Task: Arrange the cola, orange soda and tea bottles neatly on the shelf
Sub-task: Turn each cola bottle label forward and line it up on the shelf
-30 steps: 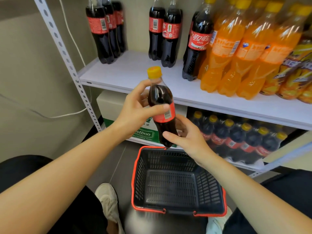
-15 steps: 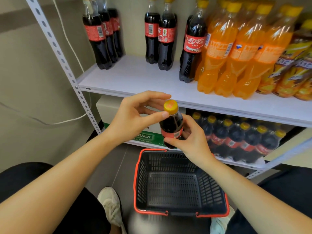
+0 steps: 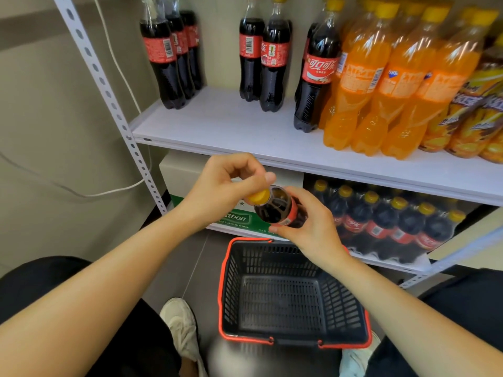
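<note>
A small cola bottle with a yellow cap and red label lies tilted toward me in front of the lower shelf. My right hand grips its body from the right. My left hand pinches the yellow cap end with thumb and fingers. On the upper white shelf stand tall cola bottles at the left, two more in the middle and one beside the orange soda bottles. Tea bottles with yellow-brown labels fill the far right.
An empty black basket with a red rim sits on the floor below my hands. The lower shelf holds a pack of small cola bottles and a white-green water carton. A perforated metal upright and a white cable run at the left.
The bottle came down from upright in front of the upper shelf edge to the lower shelf level and tipped with its cap toward me. My right hand moved from its base to grip its body.
</note>
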